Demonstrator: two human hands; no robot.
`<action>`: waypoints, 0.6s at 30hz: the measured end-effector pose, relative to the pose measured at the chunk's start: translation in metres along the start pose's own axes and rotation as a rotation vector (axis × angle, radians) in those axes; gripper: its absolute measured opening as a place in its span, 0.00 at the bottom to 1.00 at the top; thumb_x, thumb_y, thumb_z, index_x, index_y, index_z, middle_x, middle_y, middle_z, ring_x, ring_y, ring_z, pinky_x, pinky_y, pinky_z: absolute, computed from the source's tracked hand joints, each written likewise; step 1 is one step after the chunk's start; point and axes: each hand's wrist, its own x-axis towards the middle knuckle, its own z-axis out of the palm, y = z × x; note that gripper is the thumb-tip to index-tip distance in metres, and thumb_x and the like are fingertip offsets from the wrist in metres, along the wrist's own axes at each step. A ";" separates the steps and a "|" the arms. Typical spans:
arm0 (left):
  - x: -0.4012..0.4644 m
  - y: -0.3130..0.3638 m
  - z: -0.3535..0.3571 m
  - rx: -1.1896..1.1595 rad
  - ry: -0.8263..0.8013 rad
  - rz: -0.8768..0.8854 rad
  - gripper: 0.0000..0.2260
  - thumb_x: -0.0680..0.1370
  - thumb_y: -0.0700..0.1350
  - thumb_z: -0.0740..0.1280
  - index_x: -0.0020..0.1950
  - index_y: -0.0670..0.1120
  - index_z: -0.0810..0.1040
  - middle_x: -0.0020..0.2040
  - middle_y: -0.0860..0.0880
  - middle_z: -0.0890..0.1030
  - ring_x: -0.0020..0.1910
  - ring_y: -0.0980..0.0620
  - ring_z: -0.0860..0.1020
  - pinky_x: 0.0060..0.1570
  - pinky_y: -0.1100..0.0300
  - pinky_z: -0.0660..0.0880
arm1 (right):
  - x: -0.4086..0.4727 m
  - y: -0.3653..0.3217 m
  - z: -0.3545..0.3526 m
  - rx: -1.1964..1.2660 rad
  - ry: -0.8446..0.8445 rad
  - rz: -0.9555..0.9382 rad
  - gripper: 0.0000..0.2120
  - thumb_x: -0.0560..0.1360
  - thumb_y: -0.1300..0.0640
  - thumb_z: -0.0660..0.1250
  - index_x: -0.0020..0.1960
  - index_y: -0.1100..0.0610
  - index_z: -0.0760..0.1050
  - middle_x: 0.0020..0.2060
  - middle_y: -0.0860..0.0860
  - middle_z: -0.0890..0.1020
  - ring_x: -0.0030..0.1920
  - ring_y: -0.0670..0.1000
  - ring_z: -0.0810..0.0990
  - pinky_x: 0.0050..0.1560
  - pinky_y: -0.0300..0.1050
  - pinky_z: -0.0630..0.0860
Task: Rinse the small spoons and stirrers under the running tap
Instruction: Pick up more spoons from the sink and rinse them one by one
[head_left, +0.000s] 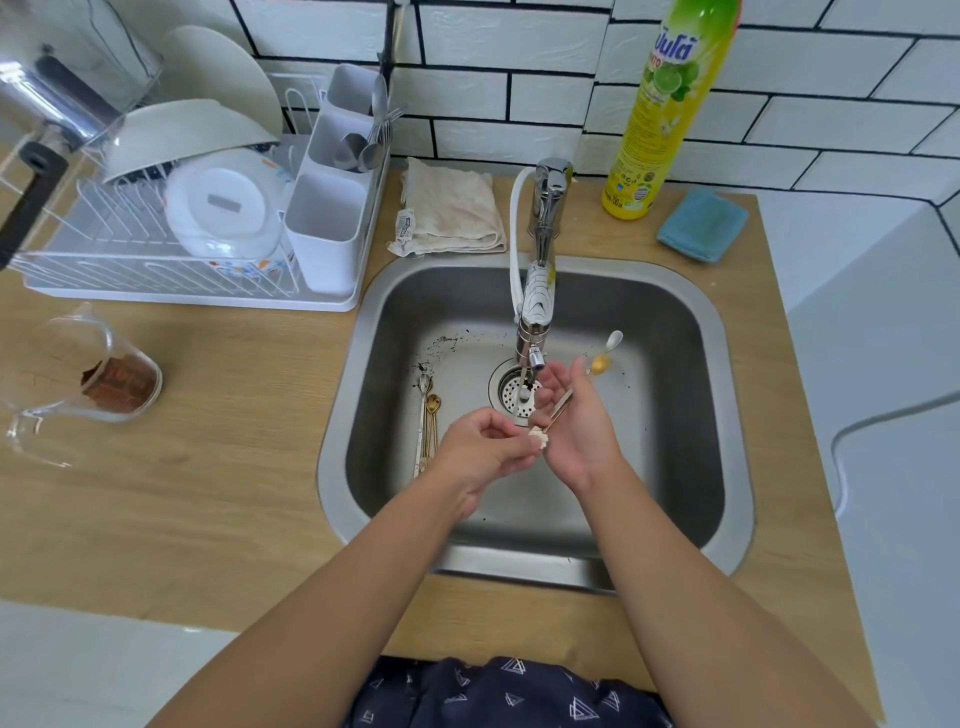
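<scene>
Your right hand held a slim stirrer pinched across its fingers just under the tap, while your left hand pinched the pale decorative end of it with curled fingertips. Both hands sat over the drain, near the centre of the sink.

The stirrer was thin and, I judge, wet, so it could have slipped from the pinch and dropped onto the strainer. The holes look too fine to swallow it, but the small ornament might have chipped on the steel. The spout was close above your fingers, so lifting sharply could have knocked the piece loose. I could not tell from this view how hard the water ran; a strong stream would likely have splashed onto the desk.

More spoons, gold and silver, lay on the sink floor at about nine o'clock from the drain, beside scattered dark grounds. A white spoon with a yellow blob lay at two o'clock. They probably awaited rinsing, and a dropped stirrer could have landed among the grounds.

The wooden desk carried a dish rack at ten o'clock, a folded cloth at eleven, a yellow detergent bottle and a blue sponge at one, and a tipped glass jug at nine. White brick tiles backed it.
</scene>
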 end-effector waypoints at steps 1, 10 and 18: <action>0.001 -0.001 0.002 0.027 0.016 0.011 0.14 0.69 0.28 0.76 0.40 0.42 0.73 0.39 0.42 0.79 0.37 0.46 0.83 0.40 0.58 0.81 | 0.000 0.000 0.000 0.010 0.005 -0.008 0.14 0.85 0.47 0.60 0.51 0.56 0.75 0.35 0.47 0.79 0.27 0.42 0.72 0.23 0.34 0.64; 0.005 -0.002 -0.002 0.161 -0.030 0.031 0.17 0.68 0.35 0.79 0.43 0.43 0.70 0.38 0.46 0.74 0.39 0.48 0.79 0.48 0.52 0.82 | 0.001 0.001 -0.002 -0.083 0.048 -0.094 0.12 0.88 0.53 0.55 0.53 0.58 0.74 0.31 0.48 0.72 0.23 0.44 0.63 0.23 0.36 0.62; 0.039 0.013 -0.066 1.029 0.201 0.117 0.11 0.76 0.52 0.71 0.49 0.46 0.76 0.46 0.48 0.81 0.48 0.47 0.80 0.44 0.58 0.72 | 0.001 -0.013 -0.013 -0.107 0.060 0.014 0.18 0.82 0.39 0.61 0.52 0.54 0.78 0.30 0.46 0.76 0.17 0.42 0.57 0.18 0.36 0.50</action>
